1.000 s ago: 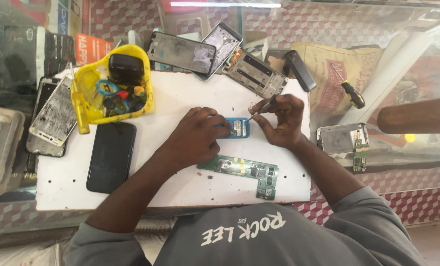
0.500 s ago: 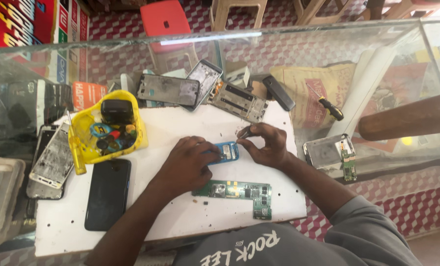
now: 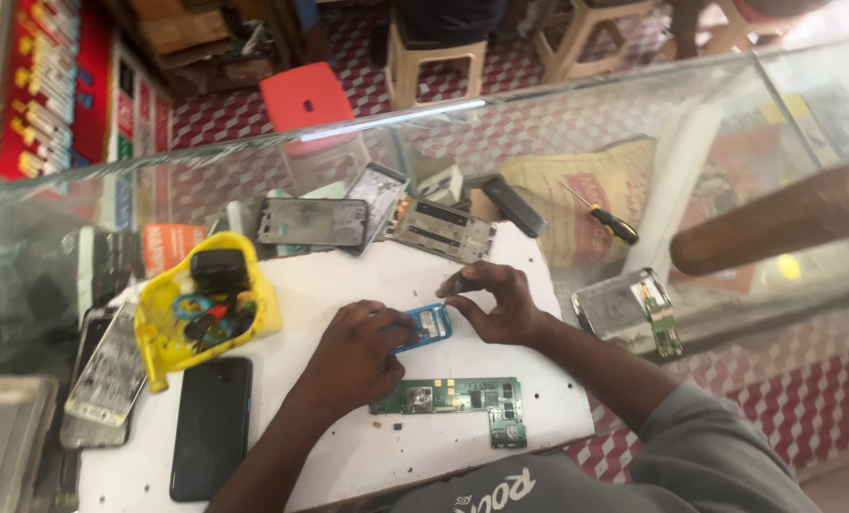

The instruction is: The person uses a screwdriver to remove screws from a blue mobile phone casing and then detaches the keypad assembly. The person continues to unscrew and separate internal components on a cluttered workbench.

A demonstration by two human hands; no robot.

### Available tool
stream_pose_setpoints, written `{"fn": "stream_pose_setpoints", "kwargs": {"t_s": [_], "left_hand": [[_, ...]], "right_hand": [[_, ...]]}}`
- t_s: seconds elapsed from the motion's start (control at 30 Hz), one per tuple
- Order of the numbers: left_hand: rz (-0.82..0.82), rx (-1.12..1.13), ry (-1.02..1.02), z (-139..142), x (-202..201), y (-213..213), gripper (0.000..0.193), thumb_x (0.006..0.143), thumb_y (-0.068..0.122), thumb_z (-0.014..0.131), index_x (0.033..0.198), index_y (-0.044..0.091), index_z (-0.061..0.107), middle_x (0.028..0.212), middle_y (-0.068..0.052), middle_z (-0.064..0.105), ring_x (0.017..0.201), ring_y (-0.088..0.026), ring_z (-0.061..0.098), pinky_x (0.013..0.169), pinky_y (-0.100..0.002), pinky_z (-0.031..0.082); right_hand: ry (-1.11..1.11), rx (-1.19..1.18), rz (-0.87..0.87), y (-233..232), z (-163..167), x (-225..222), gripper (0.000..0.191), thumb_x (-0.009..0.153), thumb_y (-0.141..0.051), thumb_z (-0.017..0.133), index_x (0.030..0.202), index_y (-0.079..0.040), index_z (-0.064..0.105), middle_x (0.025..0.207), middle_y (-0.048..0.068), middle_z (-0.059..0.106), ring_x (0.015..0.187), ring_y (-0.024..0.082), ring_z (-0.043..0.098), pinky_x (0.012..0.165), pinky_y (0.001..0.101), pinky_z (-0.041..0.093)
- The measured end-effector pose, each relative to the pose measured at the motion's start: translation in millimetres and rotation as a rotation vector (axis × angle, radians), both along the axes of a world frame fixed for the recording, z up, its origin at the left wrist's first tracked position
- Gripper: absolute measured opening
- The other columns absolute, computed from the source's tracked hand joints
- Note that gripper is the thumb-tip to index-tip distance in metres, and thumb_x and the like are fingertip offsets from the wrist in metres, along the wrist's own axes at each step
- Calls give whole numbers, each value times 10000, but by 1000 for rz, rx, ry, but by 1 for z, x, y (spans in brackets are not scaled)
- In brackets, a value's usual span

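Frame centre: left hand (image 3: 353,356) pins the small blue board (image 3: 424,326) to the white mat (image 3: 367,275), fingers curled over its left edge. Right hand (image 3: 496,304) pinches a thin dark tool (image 3: 457,283) just above it. Green circuit board (image 3: 462,399) lies below, yellow parts tray (image 3: 206,309) left.

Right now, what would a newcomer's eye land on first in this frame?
Two hands meet at the middle of the white board: the left hand steadies a small blue component, and the right hand pinches a thin dark tool just above it. A green circuit board lies below them, and a yellow tray of parts sits at left.
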State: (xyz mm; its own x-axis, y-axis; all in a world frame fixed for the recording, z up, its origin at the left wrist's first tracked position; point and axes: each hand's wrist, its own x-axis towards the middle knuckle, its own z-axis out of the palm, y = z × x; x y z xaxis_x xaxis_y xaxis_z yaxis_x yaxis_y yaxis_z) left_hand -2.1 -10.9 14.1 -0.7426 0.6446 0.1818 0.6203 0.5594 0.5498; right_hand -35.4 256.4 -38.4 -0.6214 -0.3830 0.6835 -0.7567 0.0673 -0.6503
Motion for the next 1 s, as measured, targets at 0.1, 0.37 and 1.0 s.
{"fn": "stream_pose_setpoints", "kwargs": {"t_s": [0.1, 0.37, 1.0], "left_hand": [[2, -19, -3, 1, 0, 1, 381, 642, 127, 740, 1024, 123, 741, 1179, -9, 682, 1182, -315, 550, 1068, -481, 399], [11, -2, -41, 1, 0, 1, 424, 640, 133, 745, 1064, 150, 747, 1195, -17, 683, 1181, -294, 564, 1058, -485, 404], [14, 0, -13, -5, -2, 2, 372, 652, 139, 769, 1022, 138, 738, 1170, -32, 685, 1154, -301, 581, 1040, -496, 419]], "right_hand": [[10, 1, 6, 2, 1, 1, 650, 902, 112, 754, 1389, -95, 377, 1052, 186, 727, 967, 281, 790, 816, 365, 668], [16, 5, -30, -1, 1, -2, 726, 831, -10, 874, 1382, -87, 407, 1098, 164, 716, 978, 260, 755, 820, 369, 639], [-105, 30, 42, 1, -4, 4, 571, 981, 77, 717, 1423, -103, 403, 1156, 144, 728, 1071, 249, 781, 906, 346, 663]]}}
